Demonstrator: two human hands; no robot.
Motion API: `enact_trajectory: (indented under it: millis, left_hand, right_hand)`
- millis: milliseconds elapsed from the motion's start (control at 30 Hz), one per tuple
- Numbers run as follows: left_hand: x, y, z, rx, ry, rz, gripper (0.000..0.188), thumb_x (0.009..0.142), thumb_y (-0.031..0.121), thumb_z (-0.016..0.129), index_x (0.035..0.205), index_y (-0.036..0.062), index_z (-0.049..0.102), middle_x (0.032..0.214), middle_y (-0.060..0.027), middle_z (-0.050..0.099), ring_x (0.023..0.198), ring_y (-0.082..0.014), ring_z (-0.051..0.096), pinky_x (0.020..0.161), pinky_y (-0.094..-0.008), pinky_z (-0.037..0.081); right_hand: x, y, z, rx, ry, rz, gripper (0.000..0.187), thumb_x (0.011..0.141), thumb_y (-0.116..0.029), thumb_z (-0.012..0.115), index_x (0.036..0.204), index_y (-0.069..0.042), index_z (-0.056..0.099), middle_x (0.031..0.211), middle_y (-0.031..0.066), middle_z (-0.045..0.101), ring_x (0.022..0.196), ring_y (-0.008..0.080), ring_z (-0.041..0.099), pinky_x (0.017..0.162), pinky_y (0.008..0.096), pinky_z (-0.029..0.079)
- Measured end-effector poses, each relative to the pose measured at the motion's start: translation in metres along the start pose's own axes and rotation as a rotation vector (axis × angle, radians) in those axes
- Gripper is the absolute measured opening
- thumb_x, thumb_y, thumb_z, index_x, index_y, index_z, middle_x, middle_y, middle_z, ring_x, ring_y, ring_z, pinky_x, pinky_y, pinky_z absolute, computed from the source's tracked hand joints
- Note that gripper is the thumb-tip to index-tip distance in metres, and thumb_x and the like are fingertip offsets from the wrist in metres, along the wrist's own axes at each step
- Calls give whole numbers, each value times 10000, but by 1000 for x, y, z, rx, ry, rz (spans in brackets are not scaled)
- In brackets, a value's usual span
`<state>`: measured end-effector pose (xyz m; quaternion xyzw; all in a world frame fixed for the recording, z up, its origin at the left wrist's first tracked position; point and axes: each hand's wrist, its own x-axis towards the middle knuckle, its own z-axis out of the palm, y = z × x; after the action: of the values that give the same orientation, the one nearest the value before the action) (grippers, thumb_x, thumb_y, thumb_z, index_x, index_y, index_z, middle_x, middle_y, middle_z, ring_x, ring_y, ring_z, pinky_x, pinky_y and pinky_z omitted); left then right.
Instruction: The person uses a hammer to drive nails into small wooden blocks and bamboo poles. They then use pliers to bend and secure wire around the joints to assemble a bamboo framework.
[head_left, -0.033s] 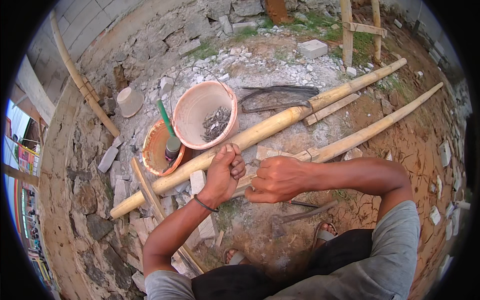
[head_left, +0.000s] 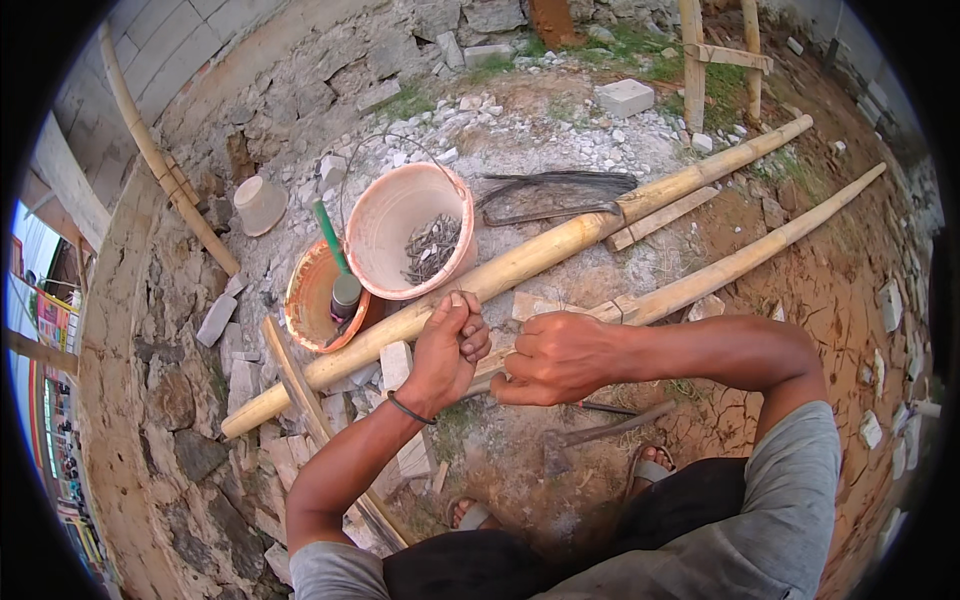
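Observation:
In front of my body, both hands are closed and close together over the bamboo poles. My left hand is a fist with the thumb pressed on the curled fingers; a dark band circles its wrist. My right hand is curled, back upward, a small gap away from the left. Whatever either hand grips is hidden or too thin to make out. Just beyond them lies a thick bamboo pole. A second bamboo pole runs beneath the right hand, with a dark tie around it.
Beyond the poles stand a pale bucket with grey metal bits inside and an orange bucket with a green-handled tool. Dark wire lies behind the thick pole. A hammer-like tool rests near my feet. Rubble and a stone wall surround this.

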<state>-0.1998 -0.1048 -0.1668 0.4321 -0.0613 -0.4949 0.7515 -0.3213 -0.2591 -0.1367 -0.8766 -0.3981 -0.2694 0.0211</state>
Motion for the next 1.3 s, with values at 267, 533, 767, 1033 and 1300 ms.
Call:
enact_trajectory:
  millis: [267,533,767,1033,1300]
  left_hand:
    - [-4,-8,21,306,-131,54,233,995,276,514,831,113,480,661,55,334,520,-56,305,478,-214,257]
    - [7,11,23,249,-80,-2,196,949,142,572,774,102,493,646,31,434,479,-54,305,440,-232,235]
    - [9,-14,26,199,-267,46,181,961,201,615,872,48,575,719,-7,554,508,-53,354,468,-224,277]
    - [0,1,19,257,-304,-31,307,988,347,539,920,50,583,786,-80,631,499,-48,322,459,-199,244]
    - [0,-3,13,233,-342,63,285,1012,315,508,914,55,573,722,-51,569,513,-56,328,469,-217,259]
  right_hand:
    - [-6,-13,14,62,40,-53,144,707,-220,603,721,-82,564,552,18,537,529,192,591,472,338,420]
    - [-13,-42,26,267,-334,-302,180,704,-240,598,673,-65,570,529,29,564,506,204,614,462,355,430]
    - [-3,-64,33,297,-271,-388,178,681,-246,608,616,-86,564,514,18,562,503,192,619,461,354,434]
    - [-9,-63,26,274,-178,-372,177,750,-248,577,742,-73,553,547,-12,551,520,162,600,492,324,412]
    - [-16,-62,32,349,-164,-353,188,756,-253,579,770,-67,552,560,-4,545,504,177,585,474,341,405]
